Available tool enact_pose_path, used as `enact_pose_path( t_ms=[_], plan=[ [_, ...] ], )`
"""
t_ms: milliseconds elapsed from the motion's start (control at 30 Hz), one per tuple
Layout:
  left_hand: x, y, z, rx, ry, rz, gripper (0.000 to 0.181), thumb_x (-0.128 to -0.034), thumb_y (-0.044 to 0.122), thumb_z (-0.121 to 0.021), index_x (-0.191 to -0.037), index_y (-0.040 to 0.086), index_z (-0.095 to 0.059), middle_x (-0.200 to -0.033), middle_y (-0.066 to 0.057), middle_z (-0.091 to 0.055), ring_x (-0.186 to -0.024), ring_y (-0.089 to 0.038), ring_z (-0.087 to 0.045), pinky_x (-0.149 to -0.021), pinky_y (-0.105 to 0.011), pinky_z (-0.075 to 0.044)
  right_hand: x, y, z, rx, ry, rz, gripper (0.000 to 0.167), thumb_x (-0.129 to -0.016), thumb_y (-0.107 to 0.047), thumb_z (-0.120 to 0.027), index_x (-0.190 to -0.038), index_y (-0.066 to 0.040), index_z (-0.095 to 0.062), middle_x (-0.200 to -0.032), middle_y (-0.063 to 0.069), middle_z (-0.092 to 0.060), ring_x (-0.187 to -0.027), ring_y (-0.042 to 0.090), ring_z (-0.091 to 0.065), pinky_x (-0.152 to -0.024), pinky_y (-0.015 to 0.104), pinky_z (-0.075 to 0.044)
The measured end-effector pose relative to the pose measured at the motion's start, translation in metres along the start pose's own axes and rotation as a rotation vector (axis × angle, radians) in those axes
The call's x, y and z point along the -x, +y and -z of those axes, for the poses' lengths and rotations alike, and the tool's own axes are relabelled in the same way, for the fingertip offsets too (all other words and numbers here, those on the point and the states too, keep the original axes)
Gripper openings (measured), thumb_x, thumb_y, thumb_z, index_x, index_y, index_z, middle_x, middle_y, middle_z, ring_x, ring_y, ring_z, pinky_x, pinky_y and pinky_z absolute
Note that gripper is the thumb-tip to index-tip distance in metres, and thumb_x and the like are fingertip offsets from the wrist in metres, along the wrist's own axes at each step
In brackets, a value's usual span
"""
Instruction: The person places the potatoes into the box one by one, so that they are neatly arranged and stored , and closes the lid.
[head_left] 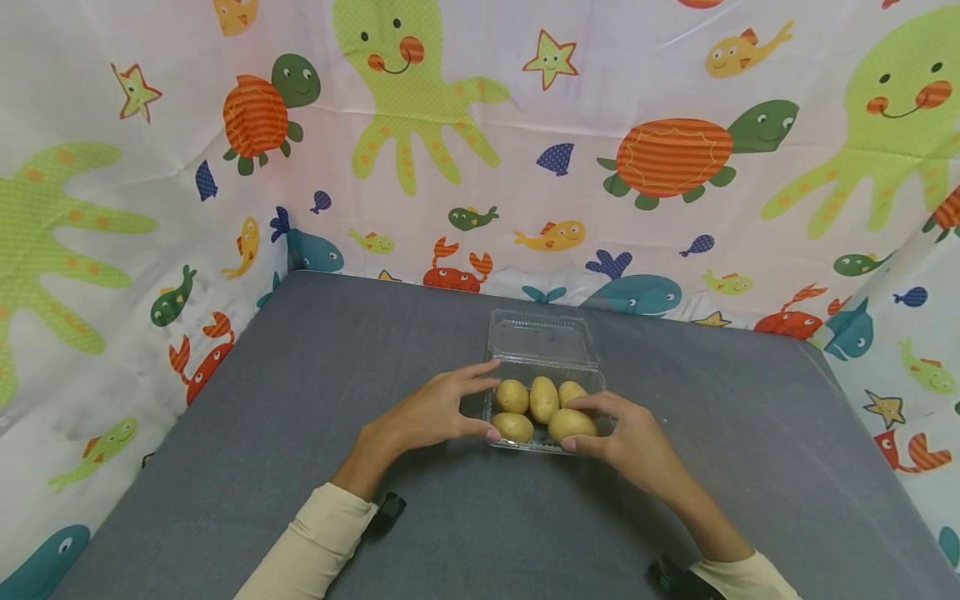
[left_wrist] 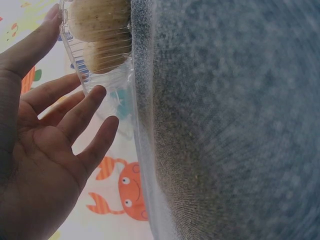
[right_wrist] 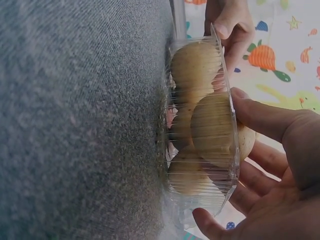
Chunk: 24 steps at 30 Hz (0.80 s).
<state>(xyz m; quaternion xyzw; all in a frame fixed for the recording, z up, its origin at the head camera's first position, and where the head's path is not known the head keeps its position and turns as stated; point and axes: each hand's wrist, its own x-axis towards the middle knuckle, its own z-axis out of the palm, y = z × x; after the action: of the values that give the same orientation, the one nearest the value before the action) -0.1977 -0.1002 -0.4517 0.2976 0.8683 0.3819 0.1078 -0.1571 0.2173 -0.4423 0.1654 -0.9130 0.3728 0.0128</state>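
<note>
A clear plastic clamshell box (head_left: 517, 447) stands with its lid (head_left: 542, 339) tipped back, holding several yellow potatoes (head_left: 543, 400). At its left side is my left hand (head_left: 438, 408), fingers spread, with the thumb tip touching the front left rim and the fingertips near the side wall. My right hand (head_left: 630, 433) reaches over the right side and holds the front right potato (head_left: 568, 424) between thumb and fingers. In the right wrist view, that potato (right_wrist: 215, 127) sits higher than the others and sticks up past the rim. Its underside is seen through the ribbed wall.
A grey cloth (head_left: 450, 533) covers the table under the box. Behind and at both sides hangs a white curtain (head_left: 480, 125) printed with sea animals. Dark straps (head_left: 387, 512) show at both wrists, by the cream sleeves.
</note>
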Motion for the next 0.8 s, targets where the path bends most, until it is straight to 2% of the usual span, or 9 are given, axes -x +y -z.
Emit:
enact_pose_path(
  t_ms=[267, 800],
  plan=[
    [0.0002, 0.0017, 0.0006, -0.004, -0.002, -0.003, 0.086, -0.0874, 0.045, -0.087, -0.155, 0.005, -0.053, -0.173, 0.002, -0.034, -0.159, -0.026, -0.032, -0.125, -0.053, -0.035, -0.0007, 0.0009, 0.0001, -0.017, -0.030, -0.010, 0.049, -0.081, -0.033, -0.094, -0.124, -0.015, -0.079, -0.119, -0.003, -0.077, -0.118, 0.027, -0.070, -0.099, 0.056, -0.057],
    [-0.0001, 0.0032, 0.0006, 0.000, -0.009, 0.010, 0.086, -0.0874, 0.043, -0.088, -0.156, 0.004, -0.053, -0.173, 0.001, -0.033, -0.159, -0.026, -0.032, -0.125, -0.053, -0.034, 0.0015, 0.0030, -0.0009, 0.004, -0.036, -0.003, 0.051, -0.080, -0.031, -0.094, -0.126, -0.015, -0.079, -0.124, 0.004, -0.076, -0.119, 0.032, -0.071, -0.099, 0.057, -0.057]
  ],
)
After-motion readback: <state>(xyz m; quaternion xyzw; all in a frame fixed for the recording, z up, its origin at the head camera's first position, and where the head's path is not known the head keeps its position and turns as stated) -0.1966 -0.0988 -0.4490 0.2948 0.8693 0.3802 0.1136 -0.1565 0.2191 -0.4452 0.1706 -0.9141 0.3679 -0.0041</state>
